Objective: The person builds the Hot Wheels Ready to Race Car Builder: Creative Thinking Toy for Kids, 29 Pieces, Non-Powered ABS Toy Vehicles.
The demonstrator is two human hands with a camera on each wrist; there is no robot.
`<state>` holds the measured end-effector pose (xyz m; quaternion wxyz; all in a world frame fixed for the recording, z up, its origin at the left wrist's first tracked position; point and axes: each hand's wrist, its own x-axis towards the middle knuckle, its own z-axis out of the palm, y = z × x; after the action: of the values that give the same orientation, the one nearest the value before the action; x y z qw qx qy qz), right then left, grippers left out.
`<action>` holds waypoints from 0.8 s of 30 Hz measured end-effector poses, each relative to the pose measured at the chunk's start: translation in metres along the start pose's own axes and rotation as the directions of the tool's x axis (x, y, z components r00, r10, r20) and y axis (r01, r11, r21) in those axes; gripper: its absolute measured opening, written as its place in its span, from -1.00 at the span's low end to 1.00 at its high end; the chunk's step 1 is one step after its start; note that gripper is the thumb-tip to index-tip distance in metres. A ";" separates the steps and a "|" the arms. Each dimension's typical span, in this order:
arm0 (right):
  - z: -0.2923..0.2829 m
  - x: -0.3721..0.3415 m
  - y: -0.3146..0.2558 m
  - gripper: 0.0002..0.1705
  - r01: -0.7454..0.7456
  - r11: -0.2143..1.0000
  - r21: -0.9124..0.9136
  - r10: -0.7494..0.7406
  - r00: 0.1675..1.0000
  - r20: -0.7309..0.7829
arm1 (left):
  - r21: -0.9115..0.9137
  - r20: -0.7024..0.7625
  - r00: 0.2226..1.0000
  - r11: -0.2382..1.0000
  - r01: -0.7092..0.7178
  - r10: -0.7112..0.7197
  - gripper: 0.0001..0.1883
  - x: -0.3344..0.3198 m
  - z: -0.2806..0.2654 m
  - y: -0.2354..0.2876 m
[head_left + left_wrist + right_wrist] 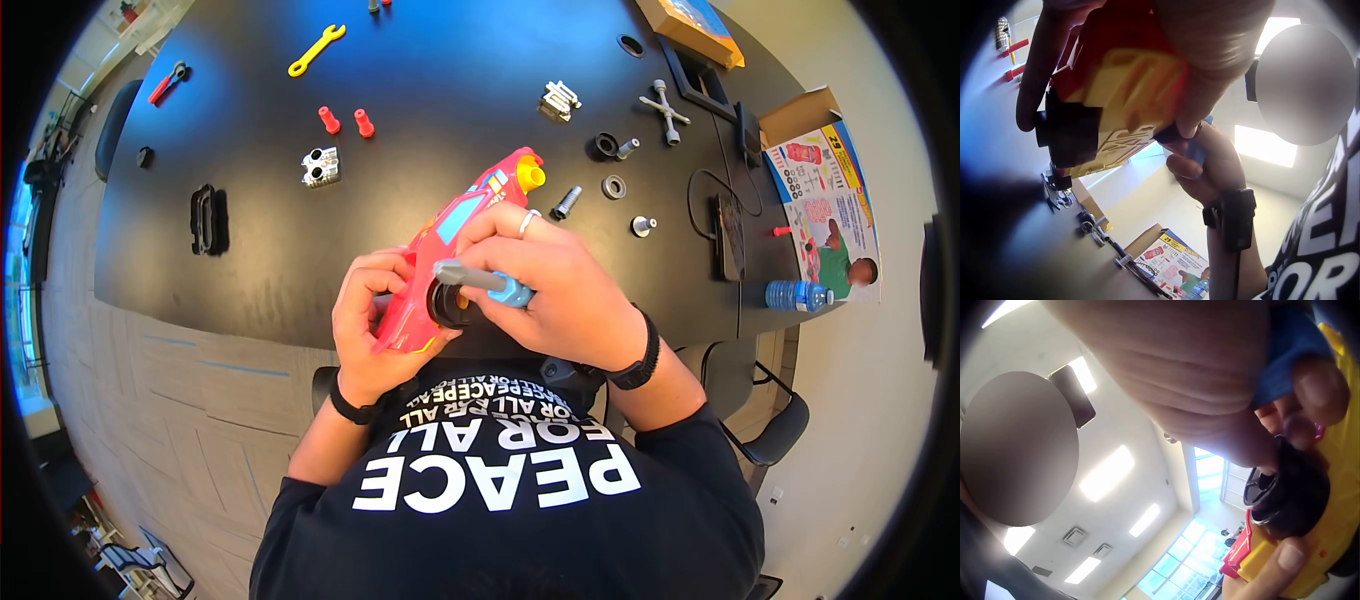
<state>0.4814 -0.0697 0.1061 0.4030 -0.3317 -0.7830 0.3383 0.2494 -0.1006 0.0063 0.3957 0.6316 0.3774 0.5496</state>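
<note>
My left hand (365, 325) grips the rear of a red toy car (462, 218), held up over the table's near edge. In the left wrist view its yellow underside (1138, 94) and a black wheel (1075, 134) show. My right hand (575, 290) holds a toy screwdriver by its blue handle (513, 291), the grey shaft (465, 274) pointing left across the car. Right fingertips are at another black wheel (1297, 487) on the car's near side. Below that wheel in the right wrist view, a left-hand fingertip (1289, 555) presses close to it.
On the dark table lie a yellow wrench (316, 51), red pegs (347, 121), silver engine-like pieces (321, 167), a black frame (205, 220), a grey bolt (567, 203), a wheel ring (614, 187) and a grey cross wrench (664, 112). A water bottle (793, 296) and printed box (825, 200) sit right.
</note>
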 end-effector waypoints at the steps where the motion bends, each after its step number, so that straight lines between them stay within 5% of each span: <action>1: -0.001 -0.001 0.000 -0.72 -0.027 1.000 0.006 0.026 0.998 0.051 | 0.024 -0.001 1.000 1.000 0.014 -0.014 -0.37 0.000 0.001 0.001; 11: 0.008 -0.016 0.011 -0.42 -0.059 0.993 0.106 0.056 0.998 0.026 | -0.044 0.017 0.999 0.998 -0.044 0.045 -0.37 0.002 -0.002 -0.005; 21: 0.005 -0.023 0.015 -0.43 -0.079 0.984 0.162 0.072 0.996 0.046 | -0.048 0.008 0.999 0.998 -0.035 0.035 -0.37 -0.001 -0.002 -0.007; 24: -0.013 -0.029 0.029 -0.56 -0.183 0.980 0.081 0.198 0.949 -0.244 | -0.071 -0.028 0.997 0.995 -0.070 0.068 -0.36 -0.003 -0.005 -0.005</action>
<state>0.5127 -0.0735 0.0771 0.4734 -0.4341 -0.6800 0.3535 0.2436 -0.1011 0.0014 0.3943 0.6224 0.3404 0.5843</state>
